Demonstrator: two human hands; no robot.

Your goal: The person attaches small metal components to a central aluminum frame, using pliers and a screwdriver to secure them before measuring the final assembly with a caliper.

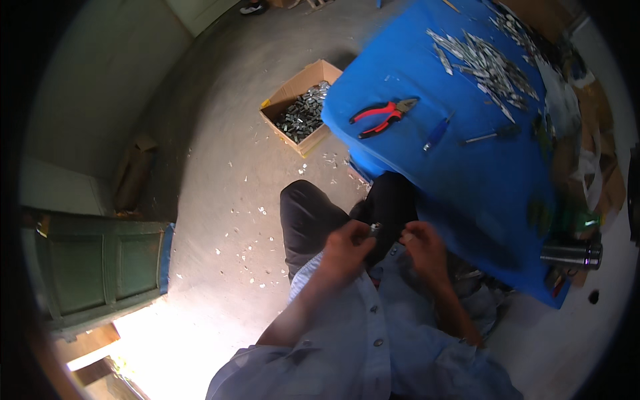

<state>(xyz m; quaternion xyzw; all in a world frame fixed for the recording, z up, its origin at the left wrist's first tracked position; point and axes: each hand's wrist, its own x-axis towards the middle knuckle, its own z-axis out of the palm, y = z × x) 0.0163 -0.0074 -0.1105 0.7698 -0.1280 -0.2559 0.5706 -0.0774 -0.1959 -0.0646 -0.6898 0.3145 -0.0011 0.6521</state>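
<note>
Above my lap, both hands are held close together. My left hand has its fingers curled shut round a small metallic piece, of which just a bit shows at the fingertips. A short gap away, my right hand is closed in a pinch; whatever sits between its thumb and finger is too small to make out. Beyond them, on a blue-covered table, lie red-and-black pliers, a blue-handled screwdriver and a dark-handled screwdriver.
Long, thin metal pieces are heaped at the table's far side. A cardboard box full of small metal parts stands on the floor by the table. A steel flask is at the right. Scraps litter the floor; a green cabinet stands left.
</note>
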